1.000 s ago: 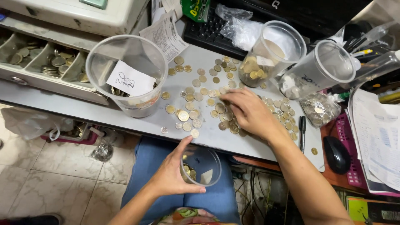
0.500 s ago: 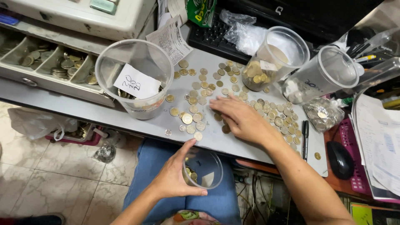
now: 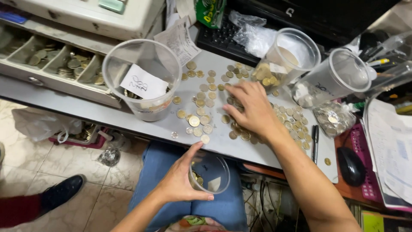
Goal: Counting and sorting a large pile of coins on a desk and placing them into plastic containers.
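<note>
Even indoor light is falling from above, and the grey counter is showing bright along its front edge. My right hand is casting only a soft shadow on it. Glare is glinting off the clear plastic tubs. Wide-lens distortion is bending the frame edges; the far corners are going dim.

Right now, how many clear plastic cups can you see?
4: the labelled cup on the counter's left side, the coin cup at the back, the tipped cup at right, and the small cup held by the left hand below the counter edge.
</note>
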